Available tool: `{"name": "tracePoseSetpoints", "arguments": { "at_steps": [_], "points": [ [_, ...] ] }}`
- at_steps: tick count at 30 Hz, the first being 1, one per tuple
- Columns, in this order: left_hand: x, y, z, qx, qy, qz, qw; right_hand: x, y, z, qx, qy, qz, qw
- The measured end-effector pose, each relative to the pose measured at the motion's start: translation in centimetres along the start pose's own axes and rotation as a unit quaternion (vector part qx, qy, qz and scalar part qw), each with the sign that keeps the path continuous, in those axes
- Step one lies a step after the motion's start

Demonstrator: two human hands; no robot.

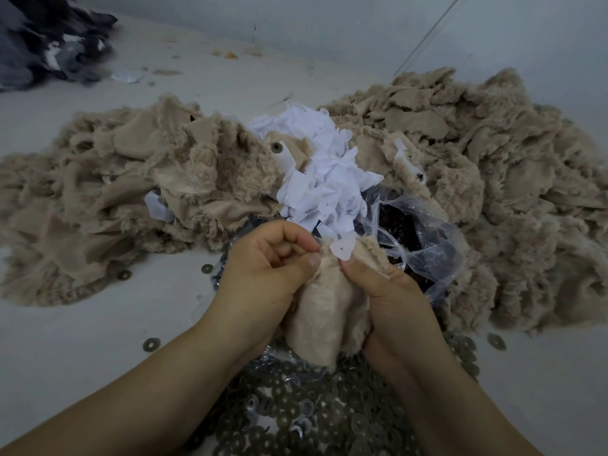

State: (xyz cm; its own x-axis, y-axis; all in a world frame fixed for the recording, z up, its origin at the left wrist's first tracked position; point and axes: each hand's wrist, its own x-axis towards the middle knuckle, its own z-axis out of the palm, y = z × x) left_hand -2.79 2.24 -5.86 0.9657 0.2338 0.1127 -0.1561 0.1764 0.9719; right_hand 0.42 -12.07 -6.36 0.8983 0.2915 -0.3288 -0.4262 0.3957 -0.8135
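Surroundings. Beyond my left hand [263, 258] lies a heap of beige plush offcuts [98, 192]. A larger heap of the same stuff [493, 159] lies beyond and outboard of my right hand [391, 291]. Between the two heaps, directly ahead of both hands, sits a pile of white punched patches [316, 166]. A clear plastic bag [424, 238] lies open just past the right hand. Below the wrists, a bed of flat metal washers [329, 416] covers the pale work surface [82, 340]. Far off beyond the left hand lies a dark fabric bundle [42, 37].

Grip state. Both hands hold one beige plush piece [324, 311] upright between them, above the washers. The left thumb and curled fingers pinch its top edge. The right thumb pins a small white patch [342, 250] against the same edge, and the right fingers wrap behind the fabric.

Obstructions. The right fingers are hidden by the piece. The bag's dark contents cannot be identified through the crinkled film. The dark bundle and the forearms are cut off by the frame.

Materials. The held piece shows a smooth knit backing toward me and shaggy pile at its margins. The patch is thin, with a rounded end and a punched hole. The washers are dull round discs with centre holes.
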Motion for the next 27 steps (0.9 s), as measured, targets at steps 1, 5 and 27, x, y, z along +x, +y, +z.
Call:
{"name": "tracePoseSetpoints", "arguments": {
  "at_steps": [1, 5, 27],
  "points": [
    [0.0, 0.0, 0.0, 0.003, 0.004, -0.001, 1.0, 0.0, -0.1, 0.0, 0.005, 0.002, 0.004, 1.0],
    [-0.2, 0.0, 0.2, 0.052, 0.018, 0.016, 0.998, -0.2, -0.1, 0.1, -0.02, 0.012, -0.001, 1.0],
    [-0.6, -0.1, 1.3, 0.189, 0.065, 0.044, 0.979, -0.6, 0.5, 0.1, -0.207, 0.053, -0.158, 0.964]
  ]
}}
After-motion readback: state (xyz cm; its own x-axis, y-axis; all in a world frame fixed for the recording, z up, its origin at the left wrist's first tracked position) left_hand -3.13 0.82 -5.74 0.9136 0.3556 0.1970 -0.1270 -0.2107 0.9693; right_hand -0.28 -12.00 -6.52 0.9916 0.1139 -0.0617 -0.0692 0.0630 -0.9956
